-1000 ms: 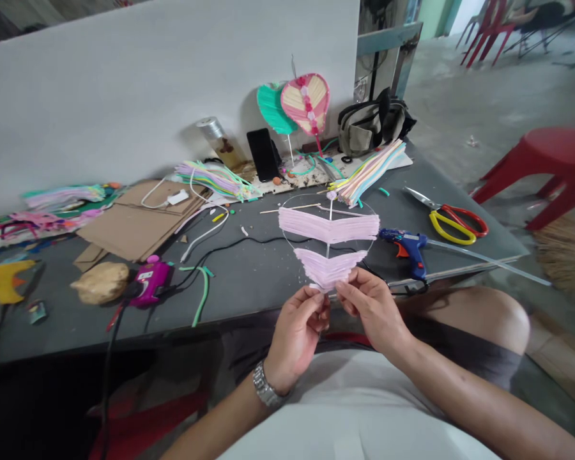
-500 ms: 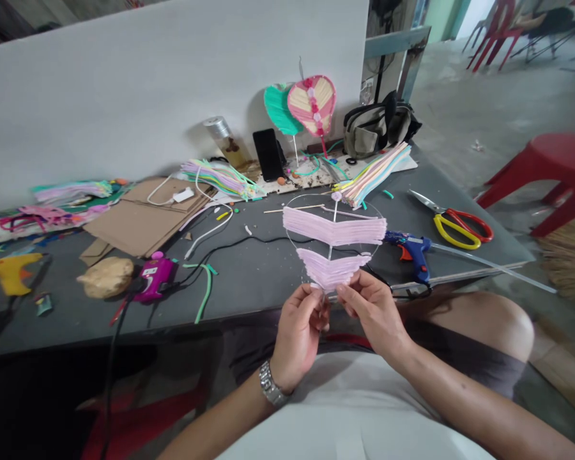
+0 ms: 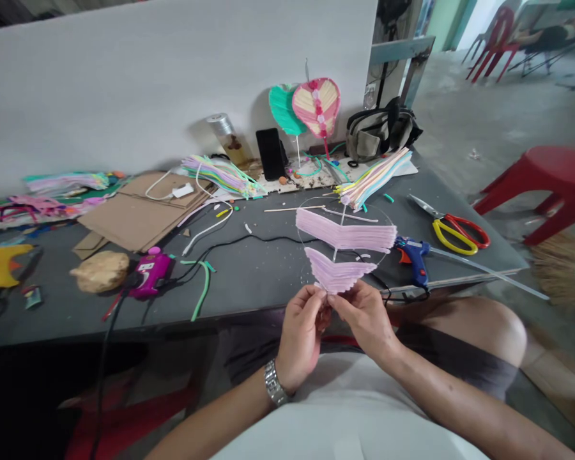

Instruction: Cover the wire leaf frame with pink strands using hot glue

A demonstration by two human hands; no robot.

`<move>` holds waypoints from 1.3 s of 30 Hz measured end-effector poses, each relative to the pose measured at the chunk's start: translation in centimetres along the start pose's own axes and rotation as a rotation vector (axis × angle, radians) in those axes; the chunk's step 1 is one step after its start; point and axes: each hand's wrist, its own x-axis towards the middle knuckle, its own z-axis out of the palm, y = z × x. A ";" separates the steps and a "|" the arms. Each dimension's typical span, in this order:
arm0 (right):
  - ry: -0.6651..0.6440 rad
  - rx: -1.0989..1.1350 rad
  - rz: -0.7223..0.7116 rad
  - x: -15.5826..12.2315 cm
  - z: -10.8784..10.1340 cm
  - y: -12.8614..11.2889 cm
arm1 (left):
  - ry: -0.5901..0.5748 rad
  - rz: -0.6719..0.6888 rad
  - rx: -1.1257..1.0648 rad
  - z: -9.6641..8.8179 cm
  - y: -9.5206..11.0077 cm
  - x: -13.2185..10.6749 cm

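Note:
Both my hands hold a heart-shaped wire frame (image 3: 345,248) part-filled with rows of pale pink straws, raised above the near edge of the grey table (image 3: 249,281). My left hand (image 3: 303,332), with a metal watch on its wrist, pinches the frame's lower tip from the left. My right hand (image 3: 364,318) pinches the same tip from the right, fingers closed on the bottom pink section. A thin stick runs up the frame's middle.
A blue glue gun (image 3: 412,254) and red-and-yellow scissors (image 3: 453,227) lie at the right. A purple glue gun (image 3: 148,275), cardboard (image 3: 134,214), straw bundles (image 3: 376,176), two finished heart fans (image 3: 314,108), a phone (image 3: 271,153), a bag (image 3: 378,131). Red stool (image 3: 551,176) at the right.
The frame has tilted slightly and shifted a little to the right with both hands; the view has drifted too. Both grips are unchanged.

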 end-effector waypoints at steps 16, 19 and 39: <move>0.016 0.024 -0.018 0.1 0.0 0.1 | -0.003 0.007 -0.035 0.6 0.0 0.0; 0.031 0.031 0.008 0.2 -0.2 0.0 | -0.036 -0.001 -0.027 0.6 0.1 -0.1; 0.051 -0.051 -0.009 0.0 -1.6 0.9 | -0.058 0.031 0.064 0.8 -0.3 0.4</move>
